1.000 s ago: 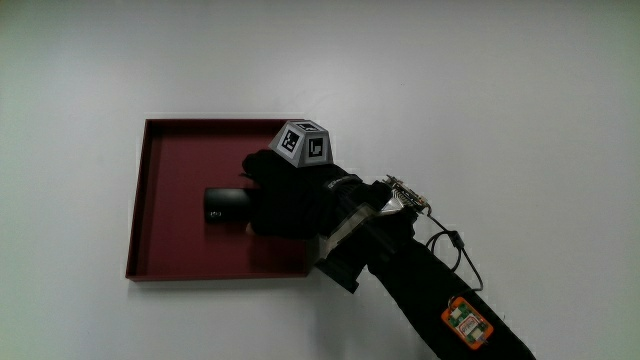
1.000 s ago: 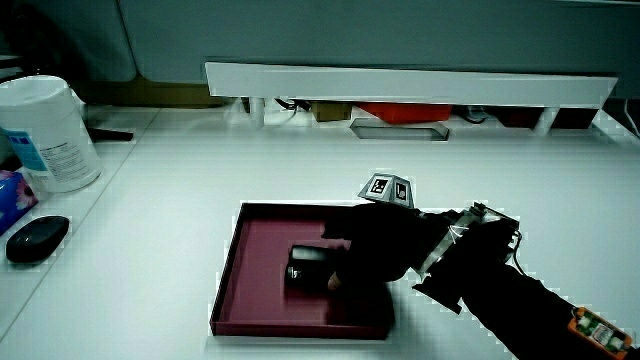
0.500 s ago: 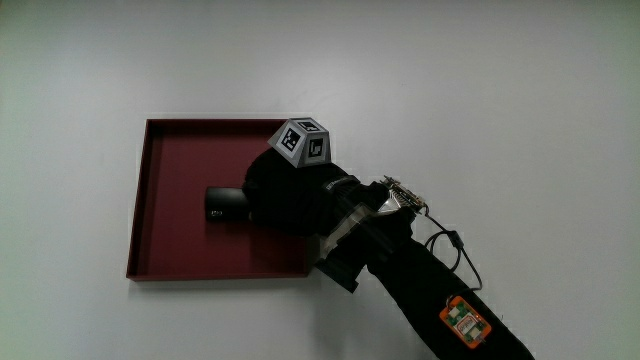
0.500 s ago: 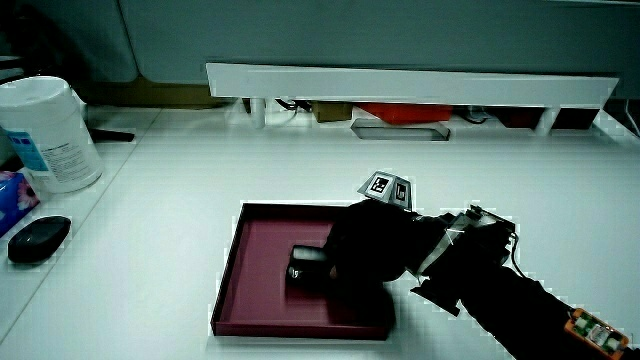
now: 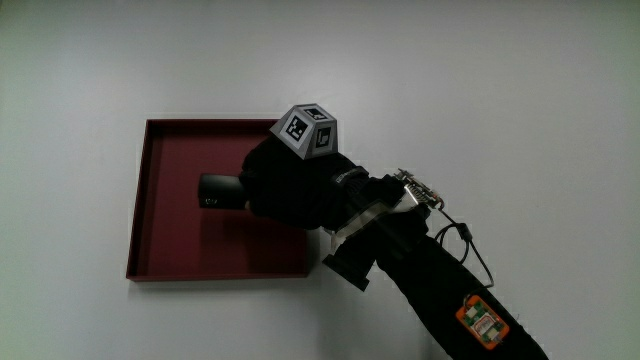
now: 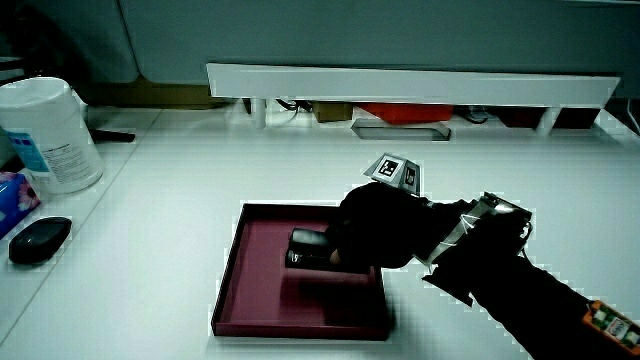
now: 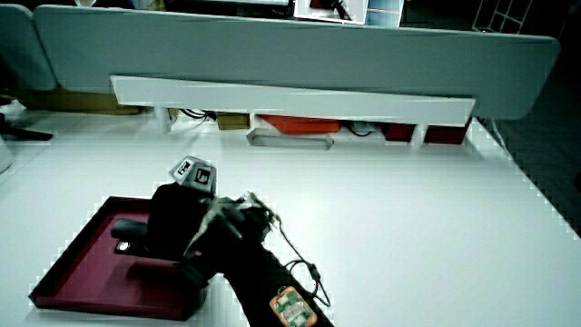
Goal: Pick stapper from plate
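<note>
A dark red tray lies on the white table, also seen in both side views. The black stapler sticks out of the gloved hand, whose fingers are curled around its end. In a side view the stapler hangs a little above the tray floor with its shadow beneath it. The hand is over the tray's middle, and the patterned cube sits on its back. Most of the stapler is hidden by the glove.
At the table's edge stand a white canister, a black mouse and a blue pack. A low white partition runs along the table, with a red box under it.
The hand closed on the stapler and raised it off the tray floor. The stapler has shifted slightly farther from the person.
</note>
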### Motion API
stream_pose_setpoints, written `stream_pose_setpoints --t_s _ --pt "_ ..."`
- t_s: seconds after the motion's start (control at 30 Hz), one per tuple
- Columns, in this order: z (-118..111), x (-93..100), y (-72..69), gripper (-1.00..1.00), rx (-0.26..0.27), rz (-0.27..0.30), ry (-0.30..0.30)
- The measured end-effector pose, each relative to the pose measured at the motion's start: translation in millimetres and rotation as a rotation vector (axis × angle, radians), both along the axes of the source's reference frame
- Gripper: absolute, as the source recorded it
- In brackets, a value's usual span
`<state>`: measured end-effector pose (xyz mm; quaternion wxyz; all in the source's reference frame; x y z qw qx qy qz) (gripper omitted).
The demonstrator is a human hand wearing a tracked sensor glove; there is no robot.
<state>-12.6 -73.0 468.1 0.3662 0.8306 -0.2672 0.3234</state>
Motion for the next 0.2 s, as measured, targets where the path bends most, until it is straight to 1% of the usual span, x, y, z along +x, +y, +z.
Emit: stream_pose_setpoints --t_s 0.03,0.1,0.13,0.17,0.2 --pt "-6.5 2.0 -1.4 1.0 0.01 0.009 -0.009" --pt "-12.1 6.9 -5.5 1.0 0.035 0.014 -0.01" --pt "-27.0 9.9 -5.9 1.0 0.032 0.02 -0.059" --pt "-25.1 13.6 -8.4 1.0 0.047 0.029 -0.033" --pt "-32.6 17.1 -9.8 1.0 0.055 0.029 -0.045"
